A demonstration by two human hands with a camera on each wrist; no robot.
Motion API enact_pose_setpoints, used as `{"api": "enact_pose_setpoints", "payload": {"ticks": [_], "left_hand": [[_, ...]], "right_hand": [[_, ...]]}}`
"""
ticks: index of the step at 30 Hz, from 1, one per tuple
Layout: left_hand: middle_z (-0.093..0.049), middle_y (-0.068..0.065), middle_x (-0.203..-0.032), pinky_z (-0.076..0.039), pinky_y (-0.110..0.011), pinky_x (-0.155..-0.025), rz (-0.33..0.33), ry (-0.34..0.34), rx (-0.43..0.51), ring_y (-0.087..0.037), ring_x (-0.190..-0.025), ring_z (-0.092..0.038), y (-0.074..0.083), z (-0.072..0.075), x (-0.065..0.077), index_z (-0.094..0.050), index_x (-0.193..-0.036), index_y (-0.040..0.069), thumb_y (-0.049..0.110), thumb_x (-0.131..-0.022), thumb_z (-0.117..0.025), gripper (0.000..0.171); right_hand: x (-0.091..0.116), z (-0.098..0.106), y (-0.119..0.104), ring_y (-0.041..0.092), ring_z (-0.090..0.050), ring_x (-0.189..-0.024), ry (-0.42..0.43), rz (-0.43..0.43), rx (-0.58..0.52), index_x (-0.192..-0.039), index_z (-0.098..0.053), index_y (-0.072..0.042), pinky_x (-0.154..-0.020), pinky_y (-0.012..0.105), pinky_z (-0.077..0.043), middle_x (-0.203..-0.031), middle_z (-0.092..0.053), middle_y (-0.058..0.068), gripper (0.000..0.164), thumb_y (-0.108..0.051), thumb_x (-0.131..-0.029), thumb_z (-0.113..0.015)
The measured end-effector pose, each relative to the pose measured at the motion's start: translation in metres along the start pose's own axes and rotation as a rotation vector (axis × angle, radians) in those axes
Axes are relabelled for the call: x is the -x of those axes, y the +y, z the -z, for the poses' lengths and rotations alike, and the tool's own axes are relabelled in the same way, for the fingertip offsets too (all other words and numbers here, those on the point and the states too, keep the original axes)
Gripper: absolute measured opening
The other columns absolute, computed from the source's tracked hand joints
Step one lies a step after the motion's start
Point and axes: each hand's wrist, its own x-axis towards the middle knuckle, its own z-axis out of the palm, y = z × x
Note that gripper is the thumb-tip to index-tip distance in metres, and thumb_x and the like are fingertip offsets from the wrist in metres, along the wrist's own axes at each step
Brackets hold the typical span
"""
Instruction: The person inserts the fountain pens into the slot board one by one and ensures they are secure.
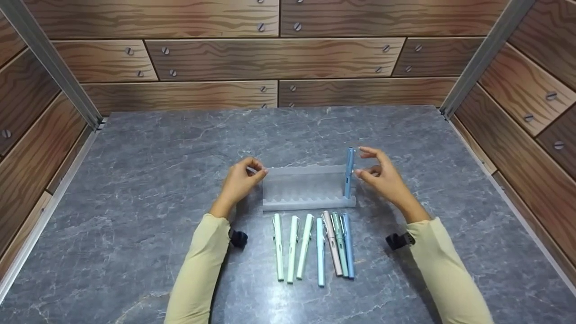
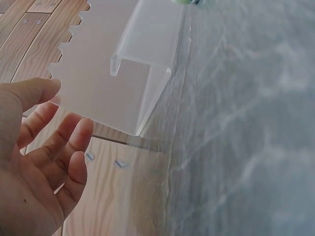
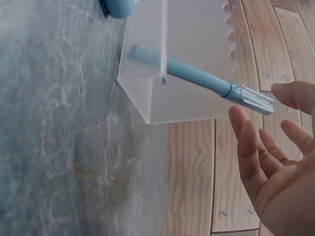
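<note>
A frosted clear pen stand (image 1: 306, 182) with a notched back edge and a lipped front tray stands on the table. My left hand (image 1: 243, 180) pinches its upper left corner between thumb and index finger; the other fingers curl loosely in the left wrist view. One blue pen (image 1: 349, 173) leans in the stand's rightmost place, clip end up. Beside that pen's upper end is my right hand (image 1: 382, 175), thumb and fingers spread apart. In the right wrist view, the fingertips (image 3: 237, 115) are close to the clip end, without gripping it; whether they touch is unclear.
In front of the stand lie several pens: light green pens (image 1: 291, 249) at left, a light blue pen (image 1: 320, 252), then a pinkish-grey pen (image 1: 332, 243), a dark green pen (image 1: 339, 245) and another blue pen (image 1: 348, 247) close together. Wood-patterned walls (image 1: 274, 58) enclose the marbled table (image 1: 157, 180).
</note>
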Motion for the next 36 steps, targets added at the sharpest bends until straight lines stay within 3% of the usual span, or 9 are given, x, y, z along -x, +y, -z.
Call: {"api": "enact_pose_setpoints", "payload": {"ticks": [5, 12, 21, 26, 30, 36], "left_hand": [[-0.067, -0.01, -0.098, -0.046, -0.024, -0.066, 0.006, -0.002, 0.004, -0.018, -0.077, -0.063, -0.001, 0.0, -0.001, -0.064, -0.091, 0.008, 0.021, -0.085, -0.071, 0.016], [-0.068, -0.009, -0.098, -0.046, -0.025, -0.067, 0.011, -0.006, 0.0, -0.02, -0.078, -0.064, -0.001, 0.001, -0.001, -0.065, -0.091, 0.009, 0.022, -0.086, -0.071, 0.015], [-0.068, -0.008, -0.098, -0.047, -0.027, -0.069, 0.0, -0.012, -0.007, -0.019, -0.079, -0.064, 0.0, 0.001, -0.002, -0.065, -0.091, 0.01, 0.024, -0.086, -0.069, 0.015], [-0.068, -0.008, -0.099, -0.046, -0.026, -0.067, 0.008, -0.017, -0.012, -0.019, -0.079, -0.065, 0.001, 0.002, -0.001, -0.065, -0.092, 0.01, 0.024, -0.087, -0.069, 0.016], [-0.068, -0.008, -0.098, -0.045, -0.025, -0.066, 0.005, -0.016, -0.007, -0.018, -0.077, -0.064, 0.0, 0.001, 0.0, -0.065, -0.092, 0.01, 0.024, -0.087, -0.069, 0.016], [-0.068, -0.007, -0.097, -0.046, -0.025, -0.067, 0.009, -0.008, 0.001, -0.02, -0.078, -0.064, -0.003, 0.0, 0.0, -0.066, -0.092, 0.011, 0.024, -0.087, -0.069, 0.015]], "right_hand": [[0.01, 0.001, -0.001, 0.013, -0.065, -0.083, -0.018, 0.005, 0.025, -0.142, -0.039, -0.007, -0.069, 0.025, -0.053, -0.127, -0.047, 0.02, 0.055, -0.013, -0.093, -0.063], [0.024, -0.001, -0.004, 0.016, -0.067, -0.083, -0.106, -0.013, -0.007, -0.142, -0.037, -0.003, -0.071, 0.028, -0.055, -0.123, -0.046, 0.021, 0.057, -0.013, -0.092, -0.064], [0.041, -0.004, -0.006, 0.023, -0.063, -0.078, -0.254, -0.071, 0.0, -0.141, -0.037, -0.005, -0.061, 0.027, -0.051, -0.122, -0.046, 0.024, 0.06, -0.016, -0.091, -0.066], [0.049, -0.007, -0.004, 0.032, -0.064, -0.085, -0.38, -0.102, -0.02, -0.141, -0.036, -0.002, -0.069, 0.034, -0.055, -0.119, -0.047, 0.025, 0.064, -0.021, -0.089, -0.068], [0.054, -0.01, -0.001, 0.028, -0.064, -0.082, -0.483, -0.116, -0.028, -0.141, -0.034, 0.001, -0.073, 0.035, -0.057, -0.113, -0.049, 0.023, 0.067, -0.021, -0.089, -0.068], [0.062, -0.015, 0.002, 0.018, -0.061, -0.075, -0.554, -0.143, -0.043, -0.141, -0.032, 0.001, -0.063, 0.028, -0.054, -0.107, -0.049, 0.02, 0.067, -0.02, -0.089, -0.069]]}}
